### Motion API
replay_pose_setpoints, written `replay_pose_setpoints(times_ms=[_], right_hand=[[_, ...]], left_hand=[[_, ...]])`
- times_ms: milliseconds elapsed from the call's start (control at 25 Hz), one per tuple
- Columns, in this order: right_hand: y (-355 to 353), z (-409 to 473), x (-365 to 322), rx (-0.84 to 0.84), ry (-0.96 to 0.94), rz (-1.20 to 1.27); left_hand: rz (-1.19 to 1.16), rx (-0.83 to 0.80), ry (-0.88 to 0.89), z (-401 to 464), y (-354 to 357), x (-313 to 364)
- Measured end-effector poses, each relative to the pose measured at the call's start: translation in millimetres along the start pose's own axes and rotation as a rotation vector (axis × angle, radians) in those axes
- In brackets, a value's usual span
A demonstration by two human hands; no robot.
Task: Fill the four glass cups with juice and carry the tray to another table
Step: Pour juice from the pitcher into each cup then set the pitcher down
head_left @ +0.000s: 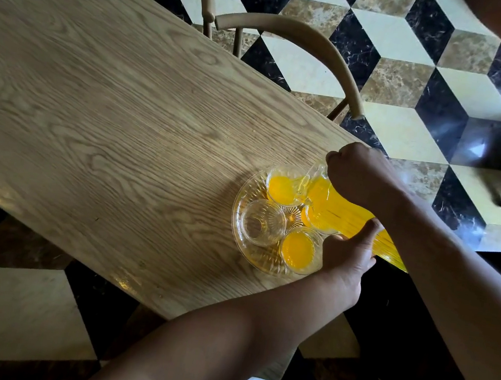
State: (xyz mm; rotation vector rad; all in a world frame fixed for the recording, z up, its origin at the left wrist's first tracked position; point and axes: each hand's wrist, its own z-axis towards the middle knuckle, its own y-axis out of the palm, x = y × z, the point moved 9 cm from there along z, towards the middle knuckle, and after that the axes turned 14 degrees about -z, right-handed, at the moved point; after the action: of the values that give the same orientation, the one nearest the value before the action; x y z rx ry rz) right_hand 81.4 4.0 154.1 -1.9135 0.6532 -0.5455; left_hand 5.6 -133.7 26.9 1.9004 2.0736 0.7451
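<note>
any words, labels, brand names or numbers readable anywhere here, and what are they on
None. No readable text shows in this view.
The glass pitcher of juice, tilted in the right hand and steadied by the left hand: no label or print visible.
The glass tray and its cups: cut-glass pattern only.
The wooden table and the tiled floor: grain and marble veining, no lettering.
</note>
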Motion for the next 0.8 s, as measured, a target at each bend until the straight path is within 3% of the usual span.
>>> replay_pose_setpoints(times_ms=[800], right_hand=[[-9.9,-4.2,7.4,0.055,0.009,0.034]], left_hand=[[0.017,-0.018,0.048,0.1,2.8,7.4]])
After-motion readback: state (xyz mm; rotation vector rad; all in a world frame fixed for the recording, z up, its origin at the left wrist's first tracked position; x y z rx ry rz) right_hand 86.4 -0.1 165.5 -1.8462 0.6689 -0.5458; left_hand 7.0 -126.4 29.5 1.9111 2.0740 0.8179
